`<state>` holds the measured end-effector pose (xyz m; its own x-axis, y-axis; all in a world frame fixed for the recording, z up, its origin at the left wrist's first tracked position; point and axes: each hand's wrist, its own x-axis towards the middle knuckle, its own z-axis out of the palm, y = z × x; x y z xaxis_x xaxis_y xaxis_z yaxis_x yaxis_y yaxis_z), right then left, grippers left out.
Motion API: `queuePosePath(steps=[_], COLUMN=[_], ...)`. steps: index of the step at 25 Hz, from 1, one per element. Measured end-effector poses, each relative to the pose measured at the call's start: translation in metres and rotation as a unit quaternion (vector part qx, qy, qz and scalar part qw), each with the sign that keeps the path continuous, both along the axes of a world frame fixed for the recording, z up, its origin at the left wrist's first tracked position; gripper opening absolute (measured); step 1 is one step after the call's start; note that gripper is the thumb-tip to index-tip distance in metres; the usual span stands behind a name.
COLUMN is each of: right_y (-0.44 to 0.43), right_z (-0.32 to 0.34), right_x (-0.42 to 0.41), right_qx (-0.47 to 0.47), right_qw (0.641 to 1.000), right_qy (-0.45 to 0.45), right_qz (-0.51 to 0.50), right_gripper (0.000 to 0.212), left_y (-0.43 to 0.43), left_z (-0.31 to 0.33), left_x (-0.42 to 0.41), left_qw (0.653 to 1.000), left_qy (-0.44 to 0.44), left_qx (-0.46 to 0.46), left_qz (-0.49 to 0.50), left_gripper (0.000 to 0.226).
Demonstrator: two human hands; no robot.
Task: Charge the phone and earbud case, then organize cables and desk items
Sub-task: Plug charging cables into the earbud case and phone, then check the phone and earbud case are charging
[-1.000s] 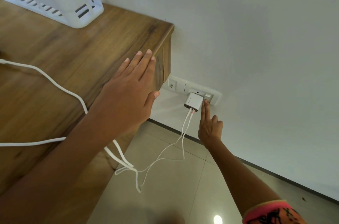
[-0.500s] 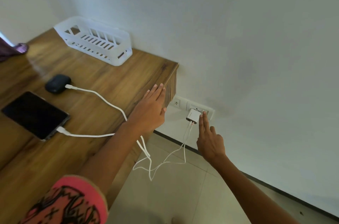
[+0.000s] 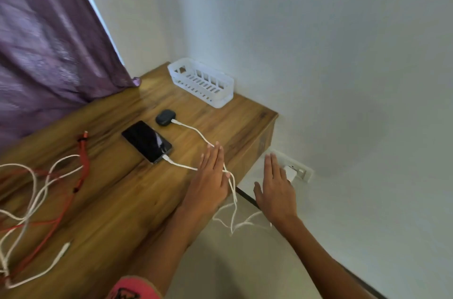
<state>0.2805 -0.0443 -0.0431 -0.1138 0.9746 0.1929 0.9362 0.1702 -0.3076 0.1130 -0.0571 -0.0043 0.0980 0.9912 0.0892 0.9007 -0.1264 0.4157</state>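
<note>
A black phone (image 3: 146, 141) lies screen-up on the wooden desk (image 3: 117, 200) with a white cable (image 3: 180, 164) plugged into its near end. Just behind it sits a dark earbud case (image 3: 165, 117) with a second white cable (image 3: 193, 130) plugged in. Both cables run under my left hand (image 3: 209, 182), which lies flat with straight fingers at the desk's right edge, then hang to the floor. My right hand (image 3: 275, 187) hovers open, fingers straight, in front of the white charger (image 3: 291, 172) in the wall socket (image 3: 302, 171).
A white slotted basket (image 3: 201, 81) stands at the desk's far corner by the wall. Loose red cables (image 3: 82, 164) and white cables (image 3: 31, 200) lie tangled on the desk's left side. A purple curtain (image 3: 49, 41) hangs at the left. Tiled floor lies below the socket.
The view has pulled back and swung left, revealing the curtain and tangled cables. My right hand has come off the charger and spread flat; my left hand stays on the desk edge.
</note>
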Motion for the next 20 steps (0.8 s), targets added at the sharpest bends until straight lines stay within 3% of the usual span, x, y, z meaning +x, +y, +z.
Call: queuePosePath(steps=[5,9,11,13,16,20], right_y=[0.013,0.023,0.035,0.052,0.079,0.104], right_z=[0.026,0.042,0.039,0.032,0.019,0.013], right_x=[-0.062,-0.124,-0.154,-0.179,-0.212,-0.241], right_qx=[0.081,-0.025,-0.096,-0.153,-0.196,-0.184], right_qw=[0.983,0.954,0.937,0.922,0.916,0.925], right_qy=[0.105,0.211,0.237,0.258,0.265,0.244], right_qz=[0.13,0.212,0.24,0.244,0.228,0.227], right_gripper=[0.05,0.039,0.037,0.033,0.03,0.028], left_y=[-0.027,-0.033,-0.03,-0.021,0.003,0.03], left_z=[0.001,0.0,-0.002,-0.001,0.007,0.004], left_x=[-0.038,-0.073,-0.094,-0.113,-0.139,-0.162], left_qw=[0.992,0.98,0.965,0.923,0.798,0.704], left_qy=[-0.02,-0.045,-0.103,-0.218,-0.42,-0.533], left_qx=[0.036,0.018,0.013,0.021,0.008,-0.023], left_qz=[0.117,0.192,0.241,0.316,0.432,0.468], left_gripper=[0.059,0.059,0.059,0.057,0.051,0.047])
